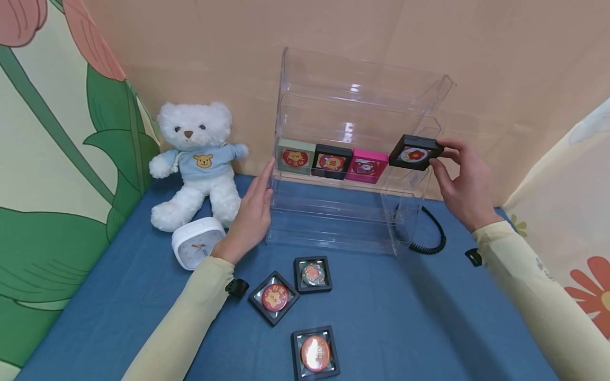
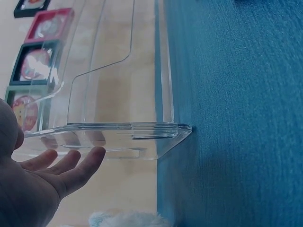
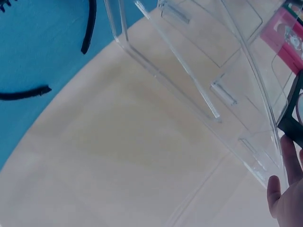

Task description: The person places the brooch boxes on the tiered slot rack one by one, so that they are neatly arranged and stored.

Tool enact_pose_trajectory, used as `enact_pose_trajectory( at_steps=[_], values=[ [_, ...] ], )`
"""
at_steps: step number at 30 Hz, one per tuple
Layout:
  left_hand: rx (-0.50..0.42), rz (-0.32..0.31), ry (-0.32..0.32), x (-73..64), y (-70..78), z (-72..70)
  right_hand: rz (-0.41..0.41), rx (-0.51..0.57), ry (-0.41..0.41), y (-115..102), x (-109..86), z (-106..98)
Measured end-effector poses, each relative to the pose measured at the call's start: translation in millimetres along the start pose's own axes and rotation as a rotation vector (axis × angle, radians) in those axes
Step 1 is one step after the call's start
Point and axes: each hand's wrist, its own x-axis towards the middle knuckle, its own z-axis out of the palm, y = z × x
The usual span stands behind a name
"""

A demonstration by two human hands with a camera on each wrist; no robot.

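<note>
My right hand [image 1: 464, 182] pinches a black-framed badge case [image 1: 415, 152] with a red flower design by its right side, at the right end of a clear acrylic tiered rack [image 1: 333, 206]. On the same tier stand a pale green case [image 1: 295, 156], a black case [image 1: 332, 161] and a pink case [image 1: 367, 166], side by side from the left. The held case is tilted, just right of the pink one. My left hand [image 1: 250, 214] has its fingers extended along the rack's left side panel; the left wrist view shows the fingertips [image 2: 97, 153] at that panel.
Three black-framed badge cases lie on the blue cloth: one upper [image 1: 313, 274], one turned diagonally [image 1: 274, 298], one near the front [image 1: 315, 353]. A white teddy bear [image 1: 195, 159] and a white clock [image 1: 197, 243] sit left. A black coiled band [image 1: 436, 233] lies right of the rack.
</note>
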Motion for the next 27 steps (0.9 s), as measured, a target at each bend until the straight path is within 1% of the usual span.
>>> enact_pose_trajectory(
  at_steps=[3, 9, 14, 23, 27],
  values=[
    [0.003, -0.002, 0.000, 0.5, -0.3, 0.0, -0.024, -0.012, -0.013, 0.8, 2.7, -0.4],
    [0.006, -0.003, 0.000, 0.4, -0.2, -0.9, -0.029, -0.044, -0.054, 1.4, 7.1, -2.1],
    [0.000, -0.005, -0.002, 0.1, 0.3, -1.3, -0.043, -0.092, -0.099, 1.4, 9.0, -1.5],
    [-0.006, 0.008, -0.004, 0.7, 1.2, -1.0, -0.129, -0.121, -0.129, 4.3, 10.2, -3.0],
    [-0.006, 0.004, -0.003, 0.2, 0.1, -0.8, -0.137, -0.133, -0.149, 3.0, 10.1, -3.5]
  ],
)
